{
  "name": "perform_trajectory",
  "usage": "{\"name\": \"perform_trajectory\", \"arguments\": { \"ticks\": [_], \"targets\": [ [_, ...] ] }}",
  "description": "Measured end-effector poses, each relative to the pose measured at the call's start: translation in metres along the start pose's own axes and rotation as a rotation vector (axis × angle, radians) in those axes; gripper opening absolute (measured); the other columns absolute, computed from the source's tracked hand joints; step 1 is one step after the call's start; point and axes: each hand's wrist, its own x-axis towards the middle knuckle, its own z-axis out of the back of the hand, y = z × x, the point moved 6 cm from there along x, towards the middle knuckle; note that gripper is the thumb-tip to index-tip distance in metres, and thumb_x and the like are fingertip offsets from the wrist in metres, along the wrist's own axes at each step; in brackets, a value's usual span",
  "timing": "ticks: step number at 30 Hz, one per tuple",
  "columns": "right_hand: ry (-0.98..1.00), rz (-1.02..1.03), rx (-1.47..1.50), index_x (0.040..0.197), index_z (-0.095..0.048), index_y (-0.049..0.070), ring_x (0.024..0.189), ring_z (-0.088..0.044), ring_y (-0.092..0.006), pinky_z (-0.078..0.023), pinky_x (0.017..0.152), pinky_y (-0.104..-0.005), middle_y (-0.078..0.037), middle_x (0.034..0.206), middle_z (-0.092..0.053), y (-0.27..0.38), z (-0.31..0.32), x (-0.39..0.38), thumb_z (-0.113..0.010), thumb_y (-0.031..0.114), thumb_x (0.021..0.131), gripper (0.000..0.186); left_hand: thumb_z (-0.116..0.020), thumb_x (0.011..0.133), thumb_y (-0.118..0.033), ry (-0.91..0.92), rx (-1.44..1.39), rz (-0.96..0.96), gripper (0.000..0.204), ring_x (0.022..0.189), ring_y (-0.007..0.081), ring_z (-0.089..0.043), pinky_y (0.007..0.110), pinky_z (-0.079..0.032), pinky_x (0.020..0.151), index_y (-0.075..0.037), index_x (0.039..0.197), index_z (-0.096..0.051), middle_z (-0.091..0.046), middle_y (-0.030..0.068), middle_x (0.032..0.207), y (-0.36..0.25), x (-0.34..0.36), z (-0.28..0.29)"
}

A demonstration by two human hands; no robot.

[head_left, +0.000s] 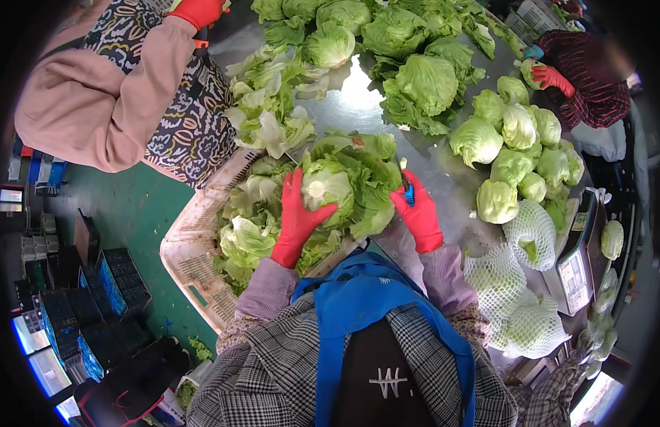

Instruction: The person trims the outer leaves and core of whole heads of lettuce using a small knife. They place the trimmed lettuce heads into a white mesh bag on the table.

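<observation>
Cupping a loose-leaved green lettuce head (362, 186), you held it at the near-left edge of the grey metal bench (441, 171).
Your red-gloved left hand (299, 217) gripped its left side, thumb and fingers parted, nearer the pale round stem end (316, 190); your red-gloved right hand (421, 215), closed on a blue-handled knife (410, 195), sat just beside the lettuce's right side.

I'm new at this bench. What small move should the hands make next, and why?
Probably ease the loose outer leaves off the lettuce with the right hand, keeping its blue-handled tool clear: they spread wide, the left hand steadies the lettuce, and the crate holds similar leaves.
</observation>
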Motion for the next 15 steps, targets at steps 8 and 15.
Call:
{"name": "perform_trajectory", "arguments": {
  "ticks": [8, 15],
  "targets": [
    [0.239, 0.065, -0.251, 0.142, -0.022, 0.010, 0.067, -0.059, -0.0384, -0.047, 0.057, -0.0433, -0.020, 0.078, -0.061, 0.032, -0.047, -0.037, -0.055, 0.041, 0.087, 0.072, -0.083, 0.052, -0.041, 0.052, 0.396, -0.068, 0.101, 0.114, 0.0436, -0.039, 0.047, -0.041, 0.091, -0.005, 0.134, -0.037, -0.036, 0.0257, 0.134, -0.063, 0.007, -0.012],
    [0.314, -0.067, -0.378, 0.142, -0.020, 0.007, 0.065, -0.060, -0.0396, -0.047, 0.056, -0.0445, -0.021, 0.079, -0.062, 0.021, -0.051, -0.033, -0.052, 0.045, 0.088, 0.074, -0.080, 0.052, -0.047, 0.081, 0.507, -0.070, 0.098, 0.113, 0.0441, -0.041, 0.048, -0.045, 0.083, -0.011, 0.134, -0.041, -0.037, 0.0222, 0.134, -0.062, 0.010, -0.020]
  ]
}}
